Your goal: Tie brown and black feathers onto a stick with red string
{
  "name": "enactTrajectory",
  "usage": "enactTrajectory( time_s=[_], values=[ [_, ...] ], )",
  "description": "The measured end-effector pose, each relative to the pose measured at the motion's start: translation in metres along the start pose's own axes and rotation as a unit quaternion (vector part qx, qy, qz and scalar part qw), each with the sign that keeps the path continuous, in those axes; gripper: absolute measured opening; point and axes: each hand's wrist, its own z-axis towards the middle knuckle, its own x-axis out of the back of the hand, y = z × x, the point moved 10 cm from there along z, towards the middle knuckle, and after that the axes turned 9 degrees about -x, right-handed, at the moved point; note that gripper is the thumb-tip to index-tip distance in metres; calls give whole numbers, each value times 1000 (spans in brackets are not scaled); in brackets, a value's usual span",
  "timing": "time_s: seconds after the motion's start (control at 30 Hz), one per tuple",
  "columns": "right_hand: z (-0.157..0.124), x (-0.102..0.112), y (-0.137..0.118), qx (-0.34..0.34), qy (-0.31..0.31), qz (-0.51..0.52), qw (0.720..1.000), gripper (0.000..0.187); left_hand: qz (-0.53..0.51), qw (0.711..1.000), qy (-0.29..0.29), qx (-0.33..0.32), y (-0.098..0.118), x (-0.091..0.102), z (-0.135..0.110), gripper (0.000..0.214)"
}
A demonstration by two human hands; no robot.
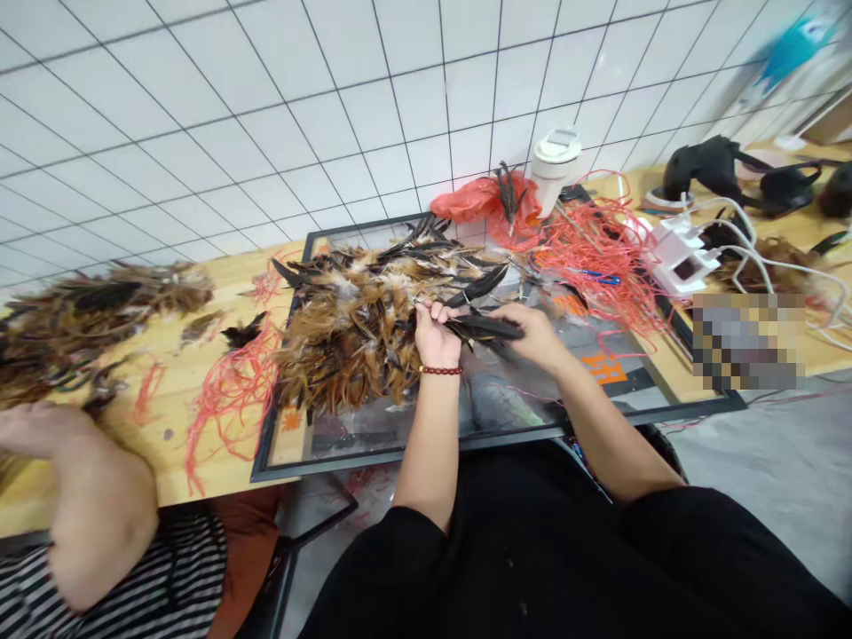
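My left hand (436,333), with a dark red bead bracelet at the wrist, is closed on the quill end of a bunch of black feathers (489,327). My right hand (531,335) grips the same bunch near its right end, with thumb and fingers round it. Beside my left hand spreads a large heap of brown and black feathers (359,328) on a black-framed glass panel (479,426). One dark feather (485,284) lies just above my hands. My fingers hide part of the held quills.
A tangle of red string (599,257) and a red plastic bag (466,202) lie at the back right, near a white device (556,160) and a white power block (682,253) with cables. At left, a co-worker's arm (99,497) rests by another feather pile (99,306) and red strings (232,390).
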Motion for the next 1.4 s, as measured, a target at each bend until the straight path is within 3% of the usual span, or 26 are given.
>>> enactTrajectory(
  time_s=[0.1,0.2,0.3,0.37,0.57,0.67,0.73,0.87,0.97,1.07,1.17,1.23,1.4],
  values=[
    [7,63,28,-70,86,-141,984,23,-34,998,5,57,-9,-1,-4,40],
    [16,120,47,-146,136,-280,939,26,-36,995,7,93,-16,-2,-8,41],
    [26,153,52,-193,155,-383,890,29,-27,994,0,109,-20,-3,-9,42],
    [37,155,53,-206,136,-436,866,30,-24,992,-11,120,-22,-4,-10,42],
    [63,114,61,-162,24,-550,819,34,8,990,-27,135,-25,-3,-10,43],
    [65,106,69,-151,-15,-581,799,31,2,990,-27,140,-26,-2,-10,43],
    [65,119,67,-167,9,-531,831,24,-3,989,-27,142,-26,-2,-10,43],
    [59,174,47,-201,133,-326,914,19,-10,988,-36,149,-27,-4,-11,42],
    [51,212,25,-189,196,-196,942,17,-35,985,-42,163,-30,-8,-14,41],
    [48,231,8,-169,199,-17,965,18,-47,983,-44,173,-32,-9,-16,41],
    [53,224,-11,-130,145,179,964,20,-64,978,-63,186,-33,-14,-19,42],
    [55,203,-23,-129,103,208,964,19,-59,976,-89,190,-32,-21,-23,42],
    [46,104,-59,-149,-48,191,969,36,50,965,-175,187,-34,-51,-44,32]
  ],
)
